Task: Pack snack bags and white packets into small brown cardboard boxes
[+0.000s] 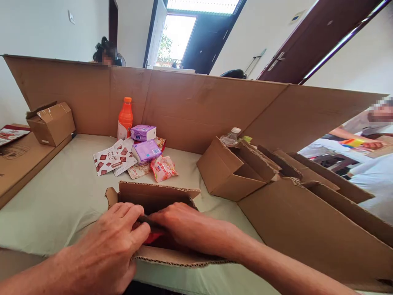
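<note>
An opened cardboard box stands in front of me at the near edge of the table. My left hand is closed at its left side, with a dark strip-like item between thumb and forefinger. What that item is, I cannot make out. My right hand reaches down into the box, touching or close to the dark item; its fingertips are hidden. Below both hands, something red and shiny shows inside the box, mostly covered.
Beyond the box lie purple tissue packs, a pink snack bag and a Super Meal pouch. An orange bottle stands behind. Cardboard boxes line the right; a small box sits left. People are beyond the cardboard screen.
</note>
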Action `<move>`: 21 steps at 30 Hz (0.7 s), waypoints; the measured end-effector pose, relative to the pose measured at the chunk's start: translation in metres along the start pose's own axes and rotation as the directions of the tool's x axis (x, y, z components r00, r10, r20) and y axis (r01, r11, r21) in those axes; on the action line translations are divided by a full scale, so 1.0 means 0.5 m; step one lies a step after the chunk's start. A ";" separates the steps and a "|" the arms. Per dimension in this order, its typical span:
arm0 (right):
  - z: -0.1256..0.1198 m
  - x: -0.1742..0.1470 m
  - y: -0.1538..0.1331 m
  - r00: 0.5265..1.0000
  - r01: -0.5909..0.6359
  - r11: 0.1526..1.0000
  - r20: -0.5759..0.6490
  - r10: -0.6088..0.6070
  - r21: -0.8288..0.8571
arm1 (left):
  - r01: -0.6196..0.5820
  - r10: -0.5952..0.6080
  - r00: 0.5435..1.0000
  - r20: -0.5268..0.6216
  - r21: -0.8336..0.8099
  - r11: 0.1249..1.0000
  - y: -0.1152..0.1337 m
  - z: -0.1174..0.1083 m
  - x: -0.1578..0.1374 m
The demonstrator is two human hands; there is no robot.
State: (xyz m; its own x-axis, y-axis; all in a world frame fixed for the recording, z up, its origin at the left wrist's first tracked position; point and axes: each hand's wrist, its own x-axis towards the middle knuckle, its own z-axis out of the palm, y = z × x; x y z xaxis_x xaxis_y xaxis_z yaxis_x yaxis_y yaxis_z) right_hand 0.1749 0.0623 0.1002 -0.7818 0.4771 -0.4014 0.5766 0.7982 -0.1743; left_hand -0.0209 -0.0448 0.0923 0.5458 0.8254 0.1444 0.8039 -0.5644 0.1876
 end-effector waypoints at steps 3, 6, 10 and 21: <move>0.006 0.008 -0.002 0.994 0.103 0.992 0.033 -0.105 0.070 | -0.018 0.018 0.999 0.051 0.004 1.000 -0.005 -0.002 0.002; -0.021 -0.027 0.014 0.981 0.193 0.970 -0.051 -0.187 0.150 | -0.043 0.038 0.975 0.218 0.017 0.999 -0.012 -0.001 0.011; -0.103 -0.042 0.040 0.933 0.214 0.928 -0.346 -0.102 0.305 | -0.090 0.081 0.985 0.152 0.048 0.995 -0.024 0.016 0.020; -0.170 0.510 0.082 0.915 -0.324 0.918 -0.170 0.366 0.231 | -0.186 0.238 0.921 -0.310 0.189 0.964 -0.073 0.249 0.067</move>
State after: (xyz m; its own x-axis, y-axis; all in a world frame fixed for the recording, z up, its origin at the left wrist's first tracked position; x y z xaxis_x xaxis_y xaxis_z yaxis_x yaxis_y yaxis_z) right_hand -0.0209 0.2478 0.0672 -0.5451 0.7910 -0.2778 0.8368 0.4932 -0.2377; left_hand -0.0025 0.0052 -0.0308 0.6206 0.6212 0.4786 0.7185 -0.6949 -0.0298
